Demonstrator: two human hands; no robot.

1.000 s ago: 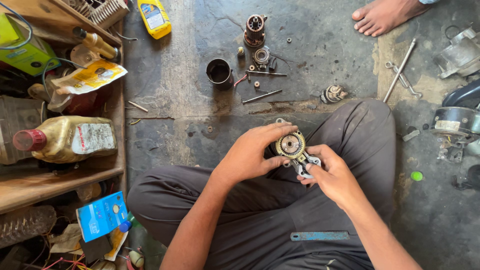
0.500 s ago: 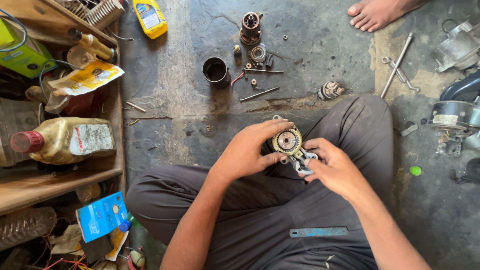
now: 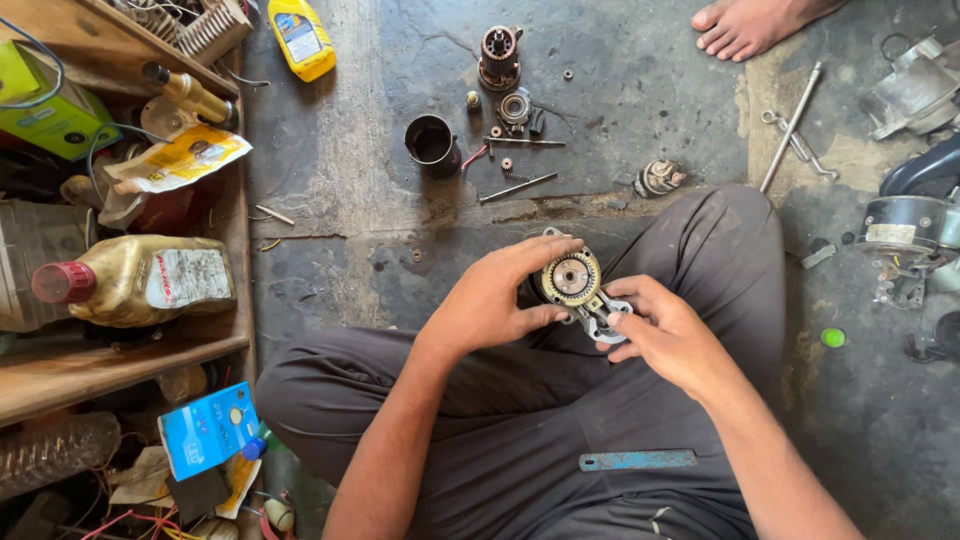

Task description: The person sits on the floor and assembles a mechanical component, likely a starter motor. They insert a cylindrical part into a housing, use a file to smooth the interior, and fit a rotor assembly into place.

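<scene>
The person sits on the concrete floor and holds a round metal motor part over the lap: the left hand grasps its body, and the right hand pinches the forked metal piece at its lower edge. The step looks like fitting or working that piece, which calls for a steady left grip and fine fingertip alignment. Loose gears and pins lie well apart by a dark cup.

Round motor part's rear behind the left hand — bare foot cut by top edge.
</scene>
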